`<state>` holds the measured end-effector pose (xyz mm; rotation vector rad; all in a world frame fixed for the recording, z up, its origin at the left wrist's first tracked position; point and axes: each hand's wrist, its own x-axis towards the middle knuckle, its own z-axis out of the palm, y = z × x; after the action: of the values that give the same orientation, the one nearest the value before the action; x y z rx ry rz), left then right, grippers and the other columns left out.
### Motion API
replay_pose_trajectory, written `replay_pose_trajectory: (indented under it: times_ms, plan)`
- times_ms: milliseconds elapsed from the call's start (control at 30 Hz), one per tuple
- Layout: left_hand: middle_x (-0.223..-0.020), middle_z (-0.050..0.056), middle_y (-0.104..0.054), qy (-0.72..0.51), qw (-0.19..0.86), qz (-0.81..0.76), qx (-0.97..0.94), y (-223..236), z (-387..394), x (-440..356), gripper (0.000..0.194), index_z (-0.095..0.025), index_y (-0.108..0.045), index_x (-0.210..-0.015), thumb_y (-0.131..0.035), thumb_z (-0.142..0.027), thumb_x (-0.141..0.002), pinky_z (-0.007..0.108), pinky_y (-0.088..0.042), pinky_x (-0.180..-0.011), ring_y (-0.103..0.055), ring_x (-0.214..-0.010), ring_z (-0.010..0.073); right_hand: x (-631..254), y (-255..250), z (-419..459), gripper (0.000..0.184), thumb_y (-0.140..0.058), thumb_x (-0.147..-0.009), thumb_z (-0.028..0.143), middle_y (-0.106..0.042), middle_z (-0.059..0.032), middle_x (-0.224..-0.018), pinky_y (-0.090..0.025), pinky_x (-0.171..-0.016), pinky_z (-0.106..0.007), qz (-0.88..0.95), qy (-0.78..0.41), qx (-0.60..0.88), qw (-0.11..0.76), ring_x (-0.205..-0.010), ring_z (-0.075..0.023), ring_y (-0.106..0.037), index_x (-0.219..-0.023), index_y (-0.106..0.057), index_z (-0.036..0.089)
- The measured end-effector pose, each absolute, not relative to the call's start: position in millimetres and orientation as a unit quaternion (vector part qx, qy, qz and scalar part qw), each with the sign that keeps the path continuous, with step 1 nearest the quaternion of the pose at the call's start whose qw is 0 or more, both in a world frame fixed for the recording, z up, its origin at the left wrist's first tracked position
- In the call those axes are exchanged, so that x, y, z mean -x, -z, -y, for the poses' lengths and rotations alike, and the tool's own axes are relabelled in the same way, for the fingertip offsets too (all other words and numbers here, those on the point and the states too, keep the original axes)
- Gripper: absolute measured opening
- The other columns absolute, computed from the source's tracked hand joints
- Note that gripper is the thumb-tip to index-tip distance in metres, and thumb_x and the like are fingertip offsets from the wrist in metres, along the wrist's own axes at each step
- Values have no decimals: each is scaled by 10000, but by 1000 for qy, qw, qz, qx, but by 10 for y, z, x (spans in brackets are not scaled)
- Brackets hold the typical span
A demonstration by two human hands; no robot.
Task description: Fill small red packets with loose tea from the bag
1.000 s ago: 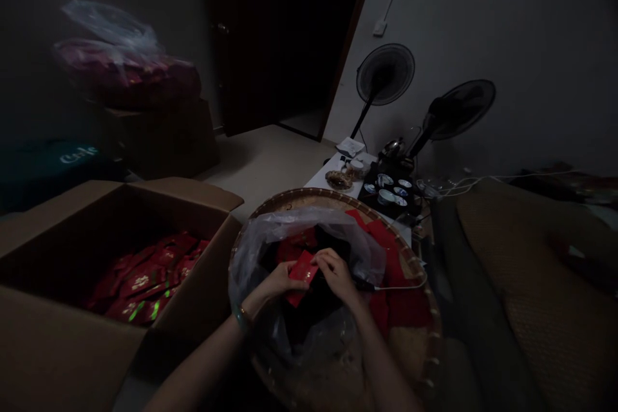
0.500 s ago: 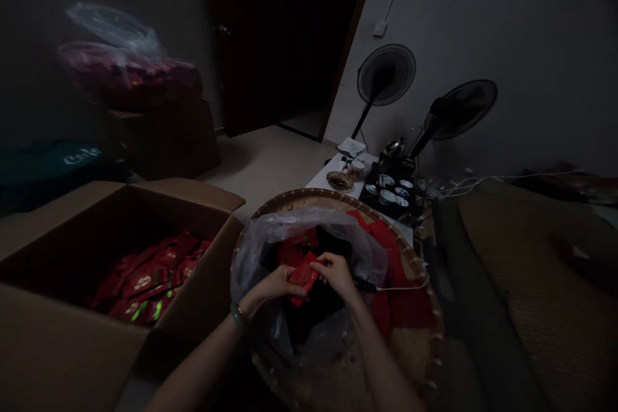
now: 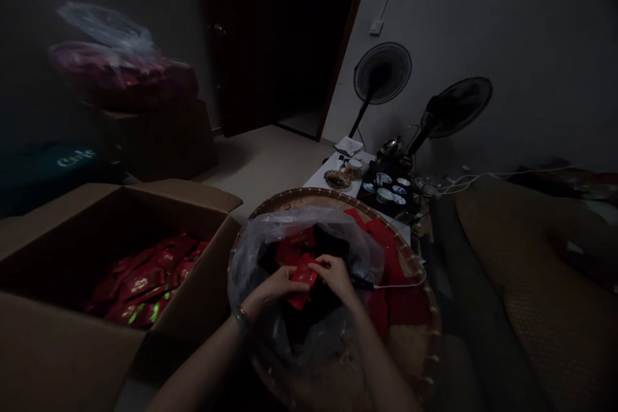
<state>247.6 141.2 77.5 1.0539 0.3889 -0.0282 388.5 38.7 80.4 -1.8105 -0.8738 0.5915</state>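
Between my two hands is a small red packet [image 3: 303,274], tilted, with light print on its face. My left hand [image 3: 280,284] grips its left side, thumb on top. With thumb and fingers pinched, my right hand [image 3: 334,273] holds its upper right edge. Both hands are over an open clear plastic bag [image 3: 270,232] that sits in a round woven bamboo tray [image 3: 410,347]. More red packets [image 3: 295,244] lie inside the bag behind my hands. Just right of my right hand is a dark tool [image 3: 361,283] with a white cord, its far end hidden.
Red pieces [image 3: 391,251] lie on the tray's right side. An open cardboard box [image 3: 193,302] with many red packets stands at left. Beyond the tray are a low table [image 3: 316,175] with small cups [image 3: 385,194] and two fans [image 3: 383,74]. A woven mat [image 3: 555,309] lies right.
My right hand has shifted slightly along the packet's upper edge, and the packet has tilted a little. Both hands keep hold of it. The view has swayed slightly.
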Motion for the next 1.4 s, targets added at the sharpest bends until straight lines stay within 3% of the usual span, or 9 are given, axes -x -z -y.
replay_pose_trajectory:
  times_ms: [100,200,300,400,567,733,900,1167,1400]
  plan:
    - [-645,28,-629,-10,836,-228,-499,-746,-1426,-2498,500,-81,-601,-780,-836,-341,-425,247,-458,-562,-591,-551,137,-4028,-840,-251,290,-548,-763,391,-672,-65,-869,-473,-656,-287,406,-171,763,474,-771,-191,-610,-926,-658,177]
    - [-680,48,-641,-47,838,-257,-479,-710,-1448,-2527,520,-78,-600,-814,-837,-326,-424,240,-463,-545,-608,-565,147,-4144,-783,-28,423,-650,-692,286,-628,-91,-1046,-435,-806,-361,474,-75,812,331,-978,-253,-553,-1105,-597,212]
    - [-741,61,-651,-67,844,-255,-467,-707,-1455,-2539,509,-78,-604,-813,-844,-263,-404,232,-470,-565,-617,-600,144,-4158,-630,147,628,-698,-606,134,-601,-112,-1101,-398,-835,-402,504,-10,848,164,-1027,-292,-514,-1203,-531,231]
    - [-713,50,-644,-69,842,-257,-468,-718,-1452,-2531,479,-83,-607,-797,-836,-242,-407,231,-464,-535,-604,-589,143,-4165,-518,200,636,-650,-634,76,-595,-112,-1114,-391,-840,-401,511,-10,854,103,-1013,-280,-521,-1235,-501,222]
    - [-620,22,-617,-80,828,-272,-485,-715,-1450,-2541,459,-83,-605,-749,-832,-245,-385,229,-443,-496,-547,-508,113,-4383,-696,180,601,-696,-639,175,-591,-116,-1119,-419,-864,-366,482,-135,838,217,-1031,-258,-541,-1214,-524,162]
    - [-538,-28,-561,-74,808,-270,-518,-715,-1382,-2639,390,-96,-589,-644,-831,-223,-365,197,-395,-468,-470,-449,65,-4516,-1073,136,604,-753,-577,282,-613,-89,-1108,-430,-874,-369,478,-213,780,342,-1021,-255,-565,-1150,-586,193]
    - [-550,-28,-565,-60,808,-247,-532,-700,-1264,-2783,375,-91,-618,-672,-818,-231,-387,200,-389,-482,-474,-462,69,-4405,-1208,-36,562,-768,-543,277,-650,-86,-1070,-432,-876,-381,485,-240,763,353,-999,-262,-586,-1081,-634,187]
    - [-590,-22,-581,-40,810,-240,-534,-730,-1201,-2868,381,-97,-635,-724,-811,-255,-425,231,-428,-545,-514,-499,89,-4343,-1132,-222,344,-723,-600,266,-701,-49,-932,-457,-834,-349,447,-232,788,353,-893,-247,-633,-936,-697,200]
    - [-627,0,-607,-29,833,-219,-508,-680,-1185,-2786,403,-84,-646,-763,-824,-257,-446,224,-416,-568,-528,-528,95,-4335,-1120,-225,343,-725,-603,298,-703,-48,-928,-461,-816,-334,457,-218,790,347,-885,-241,-636,-931,-698,203]
